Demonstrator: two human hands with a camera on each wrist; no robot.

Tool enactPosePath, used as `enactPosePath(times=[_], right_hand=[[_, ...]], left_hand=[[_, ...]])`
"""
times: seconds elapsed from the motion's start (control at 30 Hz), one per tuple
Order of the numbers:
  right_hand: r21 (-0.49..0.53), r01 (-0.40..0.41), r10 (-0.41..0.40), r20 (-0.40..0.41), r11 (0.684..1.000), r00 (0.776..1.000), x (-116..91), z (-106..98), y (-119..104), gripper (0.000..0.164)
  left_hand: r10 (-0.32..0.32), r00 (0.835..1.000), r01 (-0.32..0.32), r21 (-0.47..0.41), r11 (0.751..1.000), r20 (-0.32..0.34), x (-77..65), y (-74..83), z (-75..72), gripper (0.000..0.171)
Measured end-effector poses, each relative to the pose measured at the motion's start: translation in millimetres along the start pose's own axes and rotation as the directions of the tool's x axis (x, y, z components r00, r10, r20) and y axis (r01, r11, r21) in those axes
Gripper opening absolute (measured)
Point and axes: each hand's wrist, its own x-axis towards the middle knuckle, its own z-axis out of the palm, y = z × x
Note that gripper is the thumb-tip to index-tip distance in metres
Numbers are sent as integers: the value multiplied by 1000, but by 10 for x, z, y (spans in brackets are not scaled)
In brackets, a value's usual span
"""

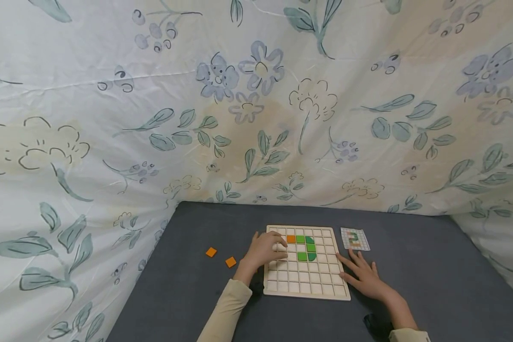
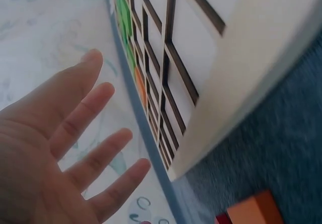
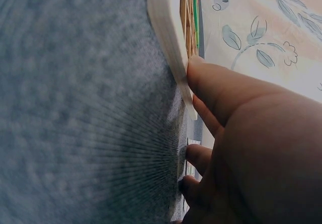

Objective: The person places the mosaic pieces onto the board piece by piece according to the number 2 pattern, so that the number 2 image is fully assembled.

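A pale wooden grid board [image 1: 308,295] lies on the table, with an orange square tile [image 1: 291,239], several green square tiles [image 1: 310,247] and dark green rounded tiles [image 1: 312,256] in its upper cells. Over the board's left side hovers my left hand [image 1: 262,249]. Its fingers [image 2: 108,151] are spread and nothing is between them in the left wrist view. My right hand [image 1: 367,278] rests at the board's right edge, with its thumb [image 3: 211,80] touching the rim. Close to its other fingertips lies a small printed card [image 1: 355,239] showing a coloured grid pattern.
Two loose orange tiles [image 1: 211,252] lie on the dark grey table [image 1: 166,294] left of the board. A black object [image 1: 374,325] sits near the right forearm. Behind and beside the table hangs a floral cloth [image 1: 256,156].
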Motion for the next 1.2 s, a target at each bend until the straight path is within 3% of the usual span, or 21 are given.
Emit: enactPosePath(times=[0.5,1.2], right_hand=[[32,3,-4,19,999,1000,5,-11,-1,56],[19,9,-10,14,1000,1000,19,3,48,56]], left_hand=[[-38,999,38,-89,995,1,-209,-120,-173,26],[-92,996,92,-21,996,-15,-426,-388,-297,28]])
